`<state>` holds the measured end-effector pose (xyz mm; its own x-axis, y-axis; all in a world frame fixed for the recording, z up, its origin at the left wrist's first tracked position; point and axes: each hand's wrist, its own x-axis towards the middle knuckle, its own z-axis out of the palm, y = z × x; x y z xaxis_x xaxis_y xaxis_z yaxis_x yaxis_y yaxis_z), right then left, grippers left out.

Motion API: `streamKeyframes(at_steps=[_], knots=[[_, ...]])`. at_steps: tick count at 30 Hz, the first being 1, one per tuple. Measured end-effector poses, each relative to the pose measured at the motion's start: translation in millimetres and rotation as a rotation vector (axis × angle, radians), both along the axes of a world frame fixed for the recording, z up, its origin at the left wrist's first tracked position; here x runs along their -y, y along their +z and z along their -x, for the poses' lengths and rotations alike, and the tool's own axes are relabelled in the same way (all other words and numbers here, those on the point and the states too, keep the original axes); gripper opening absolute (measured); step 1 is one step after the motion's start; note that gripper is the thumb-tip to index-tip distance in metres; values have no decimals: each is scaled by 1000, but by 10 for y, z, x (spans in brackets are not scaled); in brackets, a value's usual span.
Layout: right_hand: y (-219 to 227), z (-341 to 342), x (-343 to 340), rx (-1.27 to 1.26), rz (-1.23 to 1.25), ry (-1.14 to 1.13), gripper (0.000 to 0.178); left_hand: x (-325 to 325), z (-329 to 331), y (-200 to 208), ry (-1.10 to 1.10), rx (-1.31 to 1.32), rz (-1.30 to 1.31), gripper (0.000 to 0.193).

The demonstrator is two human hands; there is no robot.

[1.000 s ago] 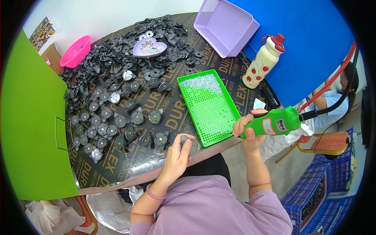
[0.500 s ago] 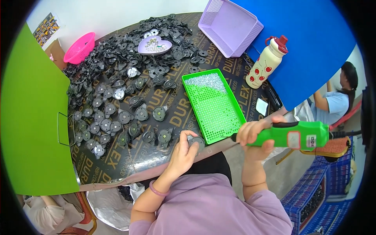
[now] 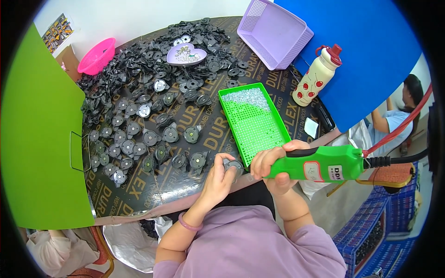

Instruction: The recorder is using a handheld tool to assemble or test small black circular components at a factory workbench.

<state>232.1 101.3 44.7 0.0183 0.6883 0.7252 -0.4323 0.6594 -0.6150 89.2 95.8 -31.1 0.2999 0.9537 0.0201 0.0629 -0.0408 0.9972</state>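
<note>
Near the table's front edge my left hand (image 3: 218,181) is closed around a dark round plastic part (image 3: 236,168), its thumb on the near face. My right hand (image 3: 275,167) grips a green electric screwdriver (image 3: 320,165) held almost level, with its cable running off to the right. The driver's tip points left and meets or nearly meets the part's right side; contact is too small to tell. Just beyond both hands lies a green perforated tray (image 3: 259,129), with a heap of tiny silvery screws (image 3: 249,98) at its far end.
Several similar round parts (image 3: 150,137) are spread over the table's left half, before a large black pile (image 3: 139,60). A heart-shaped dish (image 3: 186,59) sits among them. A lilac basket (image 3: 296,44), bottle (image 3: 317,76) and blue panel (image 3: 366,55) stand right; a green panel (image 3: 46,139) stands left.
My right hand has brought the screwdriver leftward, and its tip has come to the part in my left hand. My left hand has stayed nearly in place.
</note>
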Motion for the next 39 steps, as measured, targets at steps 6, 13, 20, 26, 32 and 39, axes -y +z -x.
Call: streamKeyframes(at_steps=[6, 13, 20, 26, 32, 39], knots=[[-56, 42, -13, -8, 10, 52, 45, 6, 23, 57, 14, -32, -17, 21], [-36, 8, 20, 24, 22, 77, 45, 41, -3, 66, 13, -22, -63, 19], [168, -480, 34, -49, -106, -179, 50, 29, -1, 95, 6, -129, 22, 18], [-131, -779, -46, 69, 45, -336, 52, -1, -2, 59, -83, 31, 122, 16], [-229, -766, -69, 82, 76, -334, 52, 20, 3, 69, -84, 76, 121, 20], [-268, -756, -70, 128, 103, -342, 50, 38, -20, 14, 11, 89, 103, 28]])
